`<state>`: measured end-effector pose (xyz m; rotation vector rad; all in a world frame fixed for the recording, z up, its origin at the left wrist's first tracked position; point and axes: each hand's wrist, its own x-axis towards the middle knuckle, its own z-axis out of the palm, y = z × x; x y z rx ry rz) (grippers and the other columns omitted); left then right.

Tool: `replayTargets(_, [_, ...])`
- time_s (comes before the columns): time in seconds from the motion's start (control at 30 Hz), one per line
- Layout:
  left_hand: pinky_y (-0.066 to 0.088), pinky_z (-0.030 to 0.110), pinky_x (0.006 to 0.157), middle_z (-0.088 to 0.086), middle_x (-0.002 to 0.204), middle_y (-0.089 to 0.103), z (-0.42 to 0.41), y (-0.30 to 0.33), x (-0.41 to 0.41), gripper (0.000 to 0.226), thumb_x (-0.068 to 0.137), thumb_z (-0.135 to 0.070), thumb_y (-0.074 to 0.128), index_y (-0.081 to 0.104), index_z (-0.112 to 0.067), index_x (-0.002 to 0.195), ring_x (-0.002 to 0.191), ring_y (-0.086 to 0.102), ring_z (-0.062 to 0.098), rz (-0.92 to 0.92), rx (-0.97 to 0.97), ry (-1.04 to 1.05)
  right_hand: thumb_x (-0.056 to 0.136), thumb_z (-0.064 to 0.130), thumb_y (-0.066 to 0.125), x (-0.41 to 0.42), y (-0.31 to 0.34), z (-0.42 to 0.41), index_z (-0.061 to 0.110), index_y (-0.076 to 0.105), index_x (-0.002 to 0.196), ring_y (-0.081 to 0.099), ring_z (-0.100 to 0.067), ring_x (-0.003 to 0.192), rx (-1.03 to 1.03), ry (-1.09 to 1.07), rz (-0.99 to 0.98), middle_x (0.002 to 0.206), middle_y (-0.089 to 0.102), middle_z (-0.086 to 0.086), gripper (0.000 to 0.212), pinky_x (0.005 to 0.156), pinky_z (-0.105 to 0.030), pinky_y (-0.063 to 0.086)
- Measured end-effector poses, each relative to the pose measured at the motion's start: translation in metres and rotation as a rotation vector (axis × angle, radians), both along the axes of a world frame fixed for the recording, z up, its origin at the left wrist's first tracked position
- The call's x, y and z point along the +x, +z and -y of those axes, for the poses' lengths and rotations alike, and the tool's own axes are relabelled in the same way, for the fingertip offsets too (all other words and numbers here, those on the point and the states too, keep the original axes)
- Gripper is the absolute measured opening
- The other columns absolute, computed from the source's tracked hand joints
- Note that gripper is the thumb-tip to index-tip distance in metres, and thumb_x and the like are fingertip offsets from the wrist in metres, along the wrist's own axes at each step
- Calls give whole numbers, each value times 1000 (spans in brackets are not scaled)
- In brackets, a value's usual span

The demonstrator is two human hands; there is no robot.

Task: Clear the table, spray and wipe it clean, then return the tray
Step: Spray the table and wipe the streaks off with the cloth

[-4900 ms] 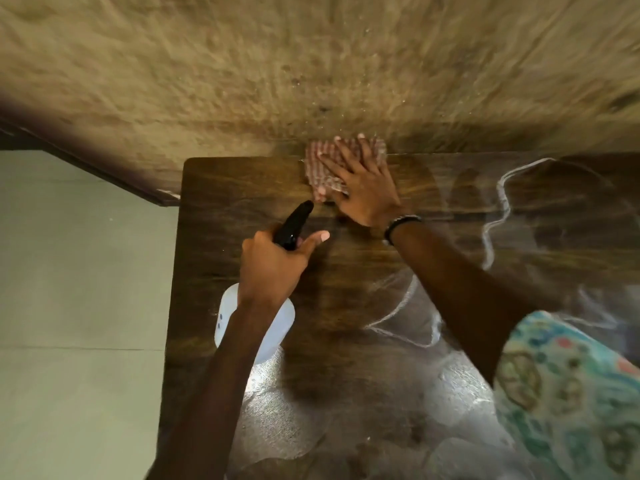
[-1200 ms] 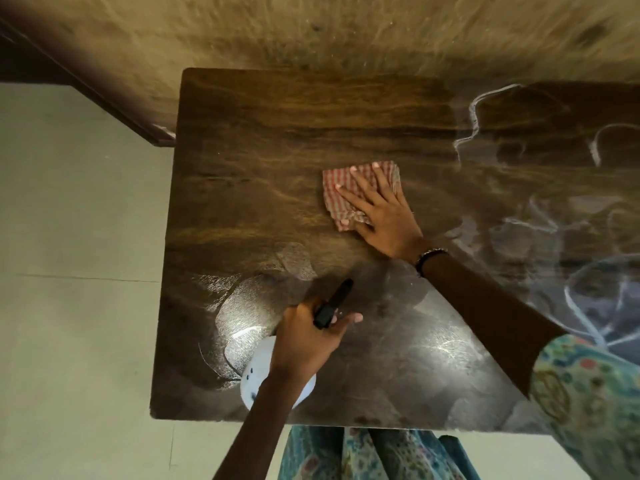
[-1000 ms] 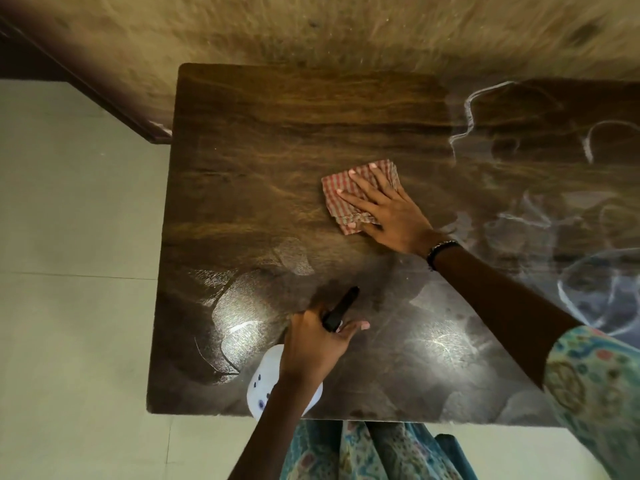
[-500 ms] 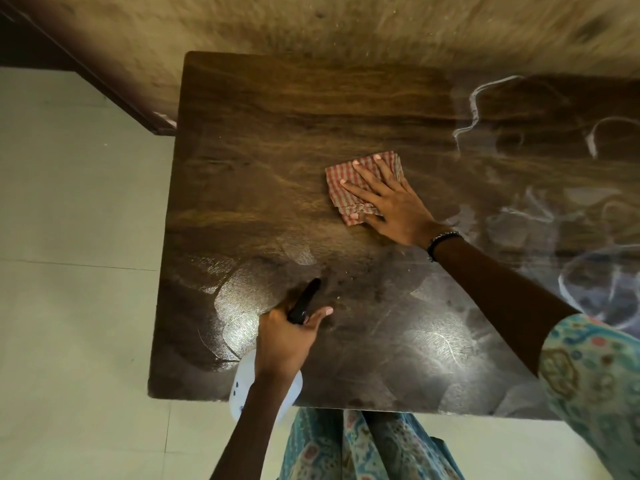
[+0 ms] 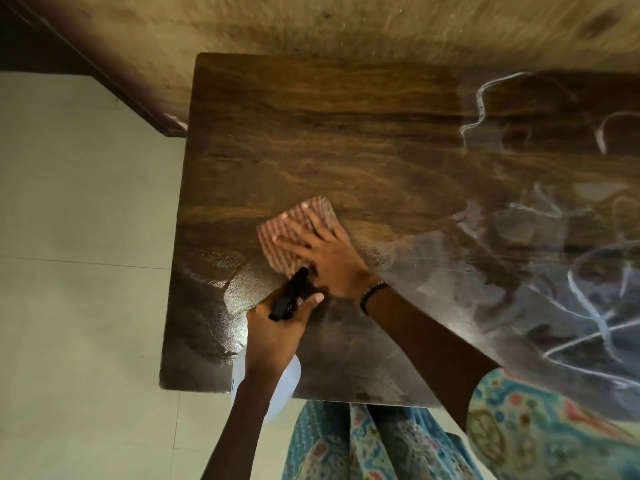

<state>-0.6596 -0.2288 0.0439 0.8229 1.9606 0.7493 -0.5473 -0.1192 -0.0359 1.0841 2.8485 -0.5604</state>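
Pale floor (image 5: 79,209): light tiles fill the left side, beside the table's left edge.
Spray bottle (image 5: 280,386): white body hanging past the near table edge, black nozzle aimed toward the cloth.
Left hand (image 5: 277,327): clenched around the bottle's neck, thumb beside the trigger.
Cloth (image 5: 294,230): red-checked, folded, flat on the table just beyond the nozzle.
Right hand (image 5: 329,258): fingers spread, pressing the cloth down, not gripping it.
Table (image 5: 346,133): dark wood, bare, dull at the far left, wet streaks and glare toward the right; no tray in view.
Wall (image 5: 311,26): rough tan surface behind the far edge.
Risk: the nozzle sits very near the wiping hand, so a squeeze would likely wet the fingers; the right side's streaks may be left unwiped.
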Motion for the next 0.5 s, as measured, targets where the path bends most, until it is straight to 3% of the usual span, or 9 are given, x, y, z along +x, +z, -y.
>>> replayTargets(0.07, [39,3,58,-14,62,64,0,4,-1,26,62,-44,79,69,-24,77,60,59,-11,15,-19,-9,89,39,43,15,-3,24,29,38,145,8,-36,147,47,93,-31,157,25,-6,57,117,-55,13])
replayTargets(0.17, [36,-4,58,-7,68,65,0,5,-1,32,68,-31,82,73,-10,90,62,56,-18,32,-24,-36,92,41,39,71,-5,32,28,39,143,14,-32,145,111,120,-28,154,33,-6,53,117,-51,11])
replayTargets(0.23, [34,-7,60,-3,75,67,3,6,-1,32,72,-25,81,74,-8,97,67,57,-20,55,8,-54,91,41,39,112,-6,18,30,32,145,22,-36,142,135,36,10,152,36,-7,55,115,-52,19])
replayTargets(0.3, [35,-7,63,0,80,70,5,6,-2,33,72,-26,81,74,-8,98,72,62,-12,54,16,-59,89,39,38,136,-3,-3,29,27,146,25,-42,140,120,-115,38,152,35,-11,59,111,-56,26])
replayTargets(0.4, [38,-5,65,-4,77,72,10,-1,-3,34,68,-37,80,75,-15,94,77,66,2,37,0,-55,88,46,30,119,2,-30,35,17,150,7,-40,145,17,-356,63,159,18,-7,64,113,-61,19])
replayTargets(0.5, [41,3,67,-5,72,70,16,-5,-2,37,67,-40,79,74,-10,87,75,67,8,9,6,-61,85,52,24,66,3,-35,34,22,150,0,-39,146,-16,-432,84,161,12,-4,67,113,-64,14])
